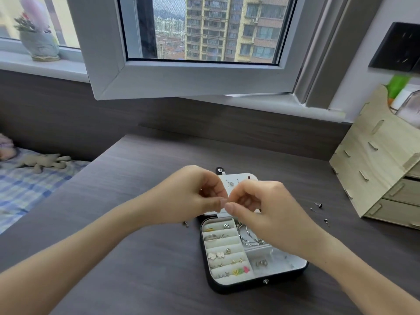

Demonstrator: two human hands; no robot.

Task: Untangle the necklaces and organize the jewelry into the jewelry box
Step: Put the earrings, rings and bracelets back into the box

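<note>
The left hand [195,194] and right hand [261,201] meet over the open jewelry box [227,287], fingers curled and tips pinched together. I cannot tell what they pinch. The box lies by the worktop's [136,178] near edge, its right side partly hidden by the right wrist. Loose studs [318,205] lie toward the wooden organizer [375,167] at the right edge.

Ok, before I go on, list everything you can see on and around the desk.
desk: one, dark wood grain, foreground
jewelry box: one, black with pale lining, open at desk centre
bangles: several, silver, box's upper right compartment
coloured studs: three, yellow, green and pink, box's nearest left row
loose studs: four, dark metal, three on desk right of box, one left
wooden organizer: one, light wood, desk's right edge
plant pot: one, grey, windowsill far left
plush toy: one, beige, on checked bedding at left
left hand: one, fingertips pinched, above box lid
right hand: one, fingertips meeting the left's; any item held too small to see
</note>
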